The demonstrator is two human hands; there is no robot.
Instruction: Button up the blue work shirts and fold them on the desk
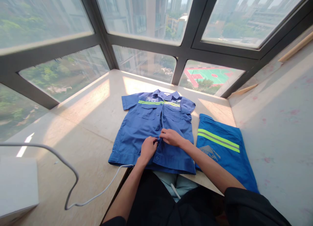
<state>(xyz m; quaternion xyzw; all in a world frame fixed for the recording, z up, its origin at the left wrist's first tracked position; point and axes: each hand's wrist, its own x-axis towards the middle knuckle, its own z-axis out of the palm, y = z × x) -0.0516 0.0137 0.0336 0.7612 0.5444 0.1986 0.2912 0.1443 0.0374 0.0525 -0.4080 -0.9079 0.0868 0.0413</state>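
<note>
Our left hand (148, 148) and right hand (171, 136) meet at the middle of the frame, fingers curled and pinching the front opening of the blue shirt (137, 134), which lies flat on the pale ledge (93, 121). Right of it lies a second blue garment (225, 151). A white cable (70, 174) curves at lower left.

High-rise apartment bay-window nook: dark-framed windows (146, 43) wrap a pale stone window ledge (93, 121); towers and a sports court (210, 75) far below; blue work shirt (151, 128) spread on it.
</note>
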